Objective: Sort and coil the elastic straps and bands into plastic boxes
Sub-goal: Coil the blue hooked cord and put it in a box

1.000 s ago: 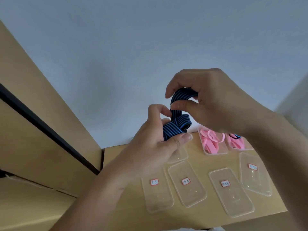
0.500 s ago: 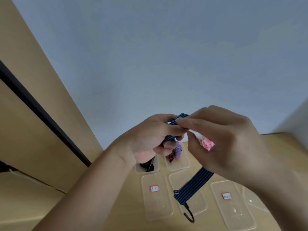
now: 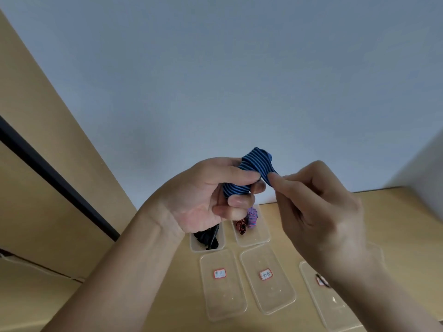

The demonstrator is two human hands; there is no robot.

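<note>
While the left hand point(image 3: 203, 200) curls round the coiled blue striped strap point(image 3: 256, 166) and the right hand point(image 3: 318, 212) pinches its loose end, both held well above the bench point(image 3: 395, 212), a slackened pinch would likely let the elastic spring undone. Below stand a box of black straps point(image 3: 194, 246), a box of red and purple coils point(image 3: 262, 238) and labelled lids point(image 3: 223, 293); a pale wall point(image 3: 215, 68) rises behind.
</note>
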